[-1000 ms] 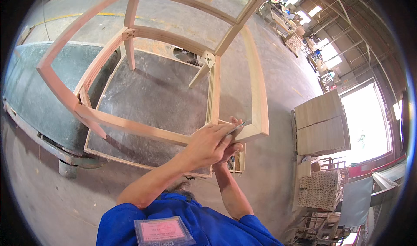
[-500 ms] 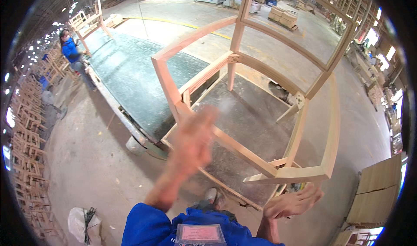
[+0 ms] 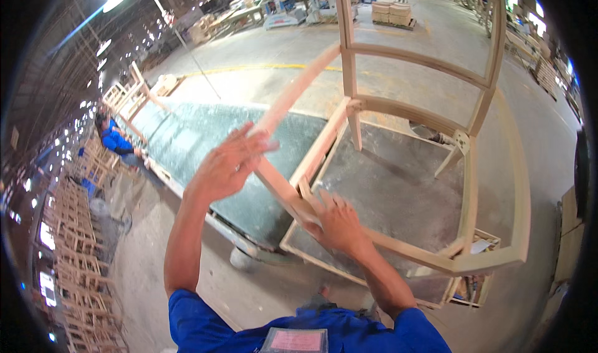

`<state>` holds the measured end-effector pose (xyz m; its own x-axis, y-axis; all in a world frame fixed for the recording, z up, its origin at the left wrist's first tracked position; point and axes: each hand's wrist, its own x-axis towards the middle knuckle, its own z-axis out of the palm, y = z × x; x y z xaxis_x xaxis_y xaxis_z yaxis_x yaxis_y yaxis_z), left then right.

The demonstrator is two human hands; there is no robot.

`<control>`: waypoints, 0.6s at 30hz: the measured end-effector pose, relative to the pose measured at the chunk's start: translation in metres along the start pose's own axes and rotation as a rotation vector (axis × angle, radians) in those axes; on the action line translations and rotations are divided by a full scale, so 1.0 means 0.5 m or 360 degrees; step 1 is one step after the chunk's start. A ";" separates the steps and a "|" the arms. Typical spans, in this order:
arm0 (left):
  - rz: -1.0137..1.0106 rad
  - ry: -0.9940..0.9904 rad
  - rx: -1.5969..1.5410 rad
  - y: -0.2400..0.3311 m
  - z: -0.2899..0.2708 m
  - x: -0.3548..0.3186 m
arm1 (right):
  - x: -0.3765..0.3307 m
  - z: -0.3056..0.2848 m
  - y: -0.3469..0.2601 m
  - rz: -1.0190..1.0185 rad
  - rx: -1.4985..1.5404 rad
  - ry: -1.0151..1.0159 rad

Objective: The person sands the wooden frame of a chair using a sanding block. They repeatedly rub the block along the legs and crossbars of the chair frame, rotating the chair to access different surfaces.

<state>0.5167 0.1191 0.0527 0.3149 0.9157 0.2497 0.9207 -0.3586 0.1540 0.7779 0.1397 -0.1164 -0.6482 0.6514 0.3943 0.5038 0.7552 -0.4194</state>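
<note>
The unfinished wooden chair frame (image 3: pixel 405 104) lies tipped on its side on a grey board (image 3: pixel 398 185) set on the workshop floor, beside a long green-topped table (image 3: pixel 187 147). Its long axis runs from the near corner by the hands up and away to the right, legs and rails pointing toward the far end of the hall. The left hand (image 3: pixel 227 163) lies on the curved rail (image 3: pixel 293 94), fingers spread loose and flat rather than clamped round it. The right hand (image 3: pixel 336 222) presses down on the near joint of the frame, fingers curled over the wood. A person in blue (image 3: pixel 115 138) crouches well off to the left, next to stacks of chair frames (image 3: pixel 75 241).
</note>
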 end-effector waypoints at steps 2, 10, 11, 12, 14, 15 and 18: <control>0.0050 -0.0169 -0.0042 -0.035 -0.021 0.029 | 0.022 0.012 -0.010 0.0243 0.0206 -0.0365; 0.0529 -0.0175 -0.0094 -0.216 0.032 0.245 | 0.021 0.042 -0.027 0.0360 0.0040 -0.0344; 0.0615 -0.0201 -0.0119 -0.215 0.037 0.253 | 0.021 0.036 -0.024 0.0390 -0.0013 -0.0366; 0.0863 -0.0198 -0.0230 -0.205 0.049 0.224 | 0.023 0.029 -0.015 0.0446 -0.0067 -0.0367; 0.0991 -0.0225 -0.0414 -0.149 0.028 0.146 | 0.020 0.011 -0.011 0.0546 -0.0020 -0.0323; 0.1033 -0.0291 -0.0450 -0.164 0.014 0.143 | 0.027 0.011 -0.018 0.0527 0.0017 -0.0321; 0.0900 -0.0322 -0.0463 -0.232 0.044 0.214 | 0.045 0.025 -0.035 0.0494 -0.0118 -0.0503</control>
<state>0.4484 0.2625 0.0406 0.7941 0.5781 0.1876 0.5103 -0.8018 0.3109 0.7472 0.1403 -0.1103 -0.5964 0.8025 -0.0148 0.7341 0.5380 -0.4143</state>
